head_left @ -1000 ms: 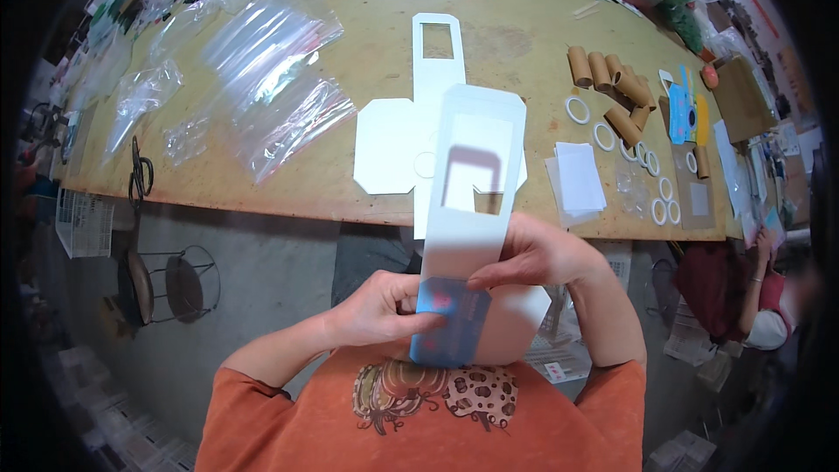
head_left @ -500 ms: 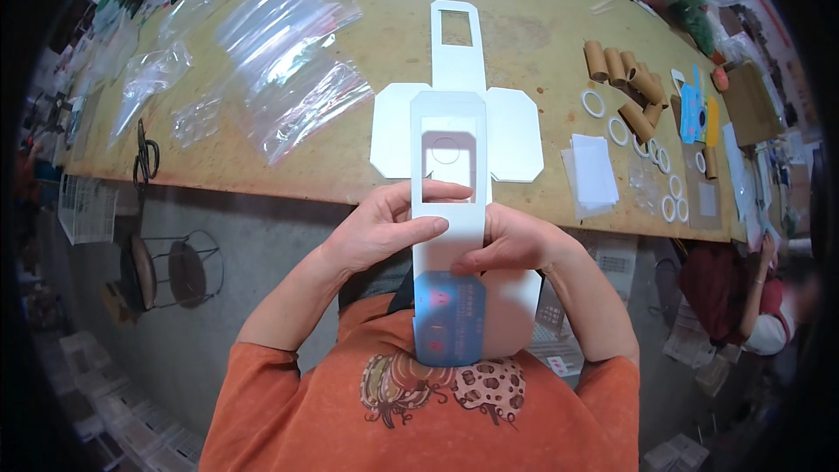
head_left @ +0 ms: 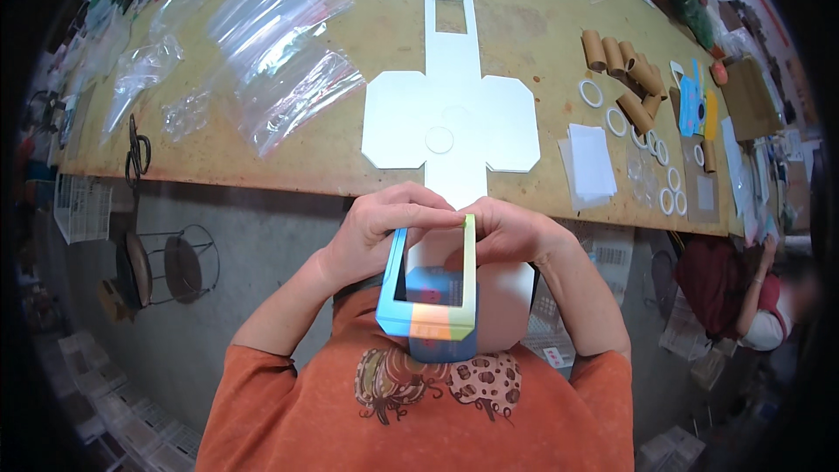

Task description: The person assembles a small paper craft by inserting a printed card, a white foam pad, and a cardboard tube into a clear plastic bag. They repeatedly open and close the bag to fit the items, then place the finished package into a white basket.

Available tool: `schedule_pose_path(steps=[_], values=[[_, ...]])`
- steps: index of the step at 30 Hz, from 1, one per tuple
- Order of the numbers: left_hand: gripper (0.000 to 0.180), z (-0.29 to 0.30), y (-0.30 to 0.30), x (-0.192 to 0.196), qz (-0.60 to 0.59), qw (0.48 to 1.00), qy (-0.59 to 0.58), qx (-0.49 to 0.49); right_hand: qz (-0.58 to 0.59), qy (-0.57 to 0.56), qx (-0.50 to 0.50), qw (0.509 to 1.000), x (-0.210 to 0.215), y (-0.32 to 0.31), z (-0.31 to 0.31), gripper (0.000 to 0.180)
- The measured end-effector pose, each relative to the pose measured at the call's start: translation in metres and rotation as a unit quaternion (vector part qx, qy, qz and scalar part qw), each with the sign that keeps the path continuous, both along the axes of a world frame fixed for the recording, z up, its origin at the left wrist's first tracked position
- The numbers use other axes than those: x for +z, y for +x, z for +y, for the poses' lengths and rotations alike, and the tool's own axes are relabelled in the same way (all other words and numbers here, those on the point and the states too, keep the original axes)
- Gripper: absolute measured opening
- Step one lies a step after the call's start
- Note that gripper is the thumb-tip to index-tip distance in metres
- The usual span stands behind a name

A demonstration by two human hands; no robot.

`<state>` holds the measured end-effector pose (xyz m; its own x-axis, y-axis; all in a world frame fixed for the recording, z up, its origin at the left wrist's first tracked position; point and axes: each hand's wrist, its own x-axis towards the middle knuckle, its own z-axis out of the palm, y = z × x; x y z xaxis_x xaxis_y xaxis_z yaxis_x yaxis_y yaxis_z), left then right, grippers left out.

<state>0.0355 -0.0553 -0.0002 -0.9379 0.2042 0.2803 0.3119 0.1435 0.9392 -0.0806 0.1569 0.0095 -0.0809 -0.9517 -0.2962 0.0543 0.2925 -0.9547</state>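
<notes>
I see forearms (head_left: pixel 284 306) converging, left hand (head_left: pixel 384 220) and right hand (head_left: pixel 507 232) close together, fingers (head_left: pixel 419 196) bent, left thumb hard to make out

Left: scissors (head_left: pixel 137 157) at front edge of table (head_left: pixel 524 44), clear plastic bags (head_left: pixel 280 13) nearby, stool (head_left: pixel 134 271) on floor (head_left: pixel 253 249). Right: person in maroon (head_left: pixel 712 284) near table.
</notes>
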Motion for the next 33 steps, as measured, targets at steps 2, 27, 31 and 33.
schedule_pose_path(steps=[2,27,31,33], values=[[0.028,0.0,0.0,-0.001,0.051,0.998,-0.037,0.004,-0.078,0.009,-0.003,0.997,-0.005,-0.002,0.005,0.028],[0.032,0.014,0.002,0.005,-0.275,0.919,0.275,0.062,-0.153,0.0,-0.172,0.973,0.044,-0.021,0.012,0.044],[0.027,0.008,0.001,-0.003,-0.248,0.904,0.338,0.082,-0.15,-0.011,-0.195,0.969,0.042,-0.024,0.022,0.045],[0.027,0.011,-0.002,-0.005,-0.233,0.898,0.356,0.115,-0.071,-0.014,-0.199,0.977,0.041,-0.022,0.027,0.047]])
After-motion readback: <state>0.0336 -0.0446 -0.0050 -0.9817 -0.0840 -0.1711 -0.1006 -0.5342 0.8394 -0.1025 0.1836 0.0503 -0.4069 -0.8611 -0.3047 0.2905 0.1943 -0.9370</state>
